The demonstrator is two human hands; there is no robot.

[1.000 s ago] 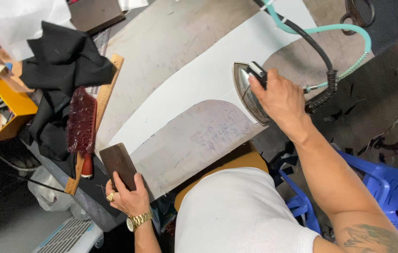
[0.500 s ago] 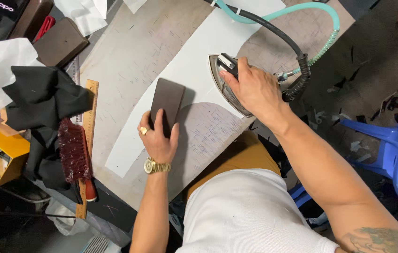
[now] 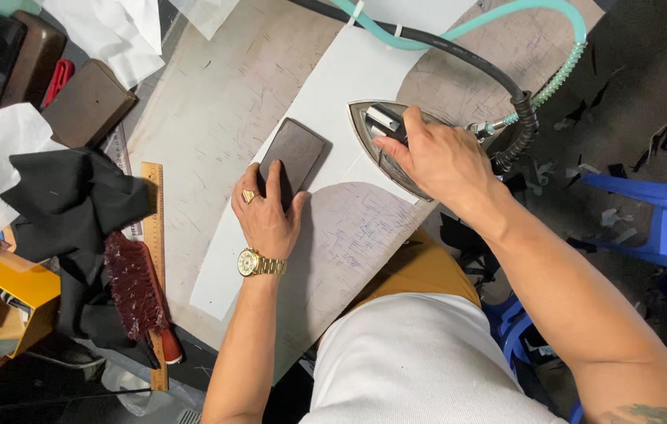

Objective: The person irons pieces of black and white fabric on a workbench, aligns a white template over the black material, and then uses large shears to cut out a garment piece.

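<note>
Left hand: the left hand (image 3: 269, 216) lies flat, fingers together, pressing the near end of a dark flat block (image 3: 293, 155); a ring and a gold watch (image 3: 251, 262) show on it.
Right hand: the right hand (image 3: 434, 156) is wrapped around the handle of an iron (image 3: 381, 141), its fingers curled over the top.
Block: it lies tilted on a white sheet (image 3: 326, 110), its far end pointing away from the left hand, just beside the tip of the iron.
Iron: it stands sole down, partly on the white sheet and partly on the grey board (image 3: 216, 118), right of the left hand.
Hoses: a black cable (image 3: 459, 53) and a teal hose (image 3: 506, 20) run from the back of the iron, beyond the right hand.
Left of the left hand: a wooden ruler (image 3: 153, 235), a dark red brush (image 3: 135, 286) and a black cloth (image 3: 66, 204) lie close together; a brown block (image 3: 86, 102) sits further off.
Right of the right arm: a blue plastic chair (image 3: 663, 228), well apart.
</note>
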